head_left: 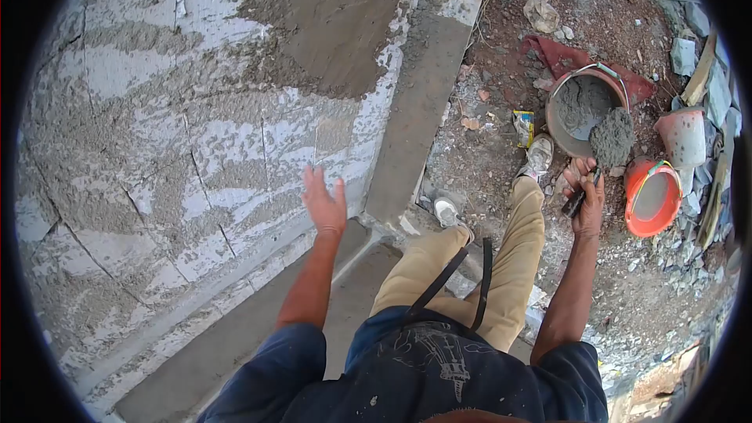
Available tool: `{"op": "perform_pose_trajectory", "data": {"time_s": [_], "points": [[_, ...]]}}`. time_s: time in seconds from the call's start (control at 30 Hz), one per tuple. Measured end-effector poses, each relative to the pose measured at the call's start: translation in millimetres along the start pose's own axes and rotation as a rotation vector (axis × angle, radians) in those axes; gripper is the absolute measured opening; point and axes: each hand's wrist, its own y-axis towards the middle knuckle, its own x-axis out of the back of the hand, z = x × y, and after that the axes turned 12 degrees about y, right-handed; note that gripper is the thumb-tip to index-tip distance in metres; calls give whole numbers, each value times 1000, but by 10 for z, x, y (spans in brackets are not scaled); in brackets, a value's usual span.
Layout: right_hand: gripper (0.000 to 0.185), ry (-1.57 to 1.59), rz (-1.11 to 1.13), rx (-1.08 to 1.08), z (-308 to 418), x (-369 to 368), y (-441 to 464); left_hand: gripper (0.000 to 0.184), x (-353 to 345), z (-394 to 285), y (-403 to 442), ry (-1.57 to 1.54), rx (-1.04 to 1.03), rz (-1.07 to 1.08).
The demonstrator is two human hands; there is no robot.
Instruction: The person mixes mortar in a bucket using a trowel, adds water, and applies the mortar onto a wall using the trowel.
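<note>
At the far left, a wall [141, 164] of pale blocks is seen, its joints dark and its face unevenly smeared with grey mortar. Higher up, a broad patch of darker, smoother mortar [345, 27] is spread across it. In front of the lower wall the left hand [324, 200] is held up, nothing gripped in it, thumb and fingers parted; whether the wall is touched cannot be told. Next, a smooth grey ledge [415, 129] is seen running beside the wall.

Near the middle, tan trousers [507, 266] and pale shoes [540, 155] are worn beneath a dark printed shirt [458, 368], with dark straps [483, 282] hanging at the front. A yellow packet [523, 128] is left on the littered ground just beyond one shoe.

Farther right, the dark handle of a trowel [573, 205] is grasped by the right hand [587, 202], fingers curled round it. The blade is hidden — it is covered by a heaped load of wet mortar [612, 139], seen across the near rim of a mortar-filled bucket [555, 130]. Behind that bucket a red cloth [558, 55] is spread. At the far right, an orange bucket [654, 227] and a paler bucket [683, 139] are placed near broken stone [697, 223].
</note>
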Motion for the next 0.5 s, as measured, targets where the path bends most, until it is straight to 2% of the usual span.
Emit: {"op": "perform_pose_trajectory", "data": {"time_s": [0.13,0.2,0.3,0.37,0.4,0.43,0.47,0.5], "points": [[54,8,-23,132,231,-248,-667,64,1781,2168,287,474,164,-692],[45,69,-9,244,249,-410,-1043,75,2667,3109,217,558,240,-949],[35,62,-69,465,145,-911,-1534,82,3576,4190,52,655,280,-1139],[29,41,-145,683,-38,-1425,-1826,83,3739,4547,55,742,194,-1185],[30,6,-153,780,-207,-1610,-1887,83,3789,4681,41,790,152,-1200],[47,-58,-216,865,-439,-1734,-1803,84,3817,4733,46,792,123,-1221],[45,-137,-300,956,-703,-1926,-1724,84,3806,4705,72,791,99,-1242],[47,-146,-491,998,-954,-2488,-1870,84,3772,4678,84,793,80,-1253]]}}
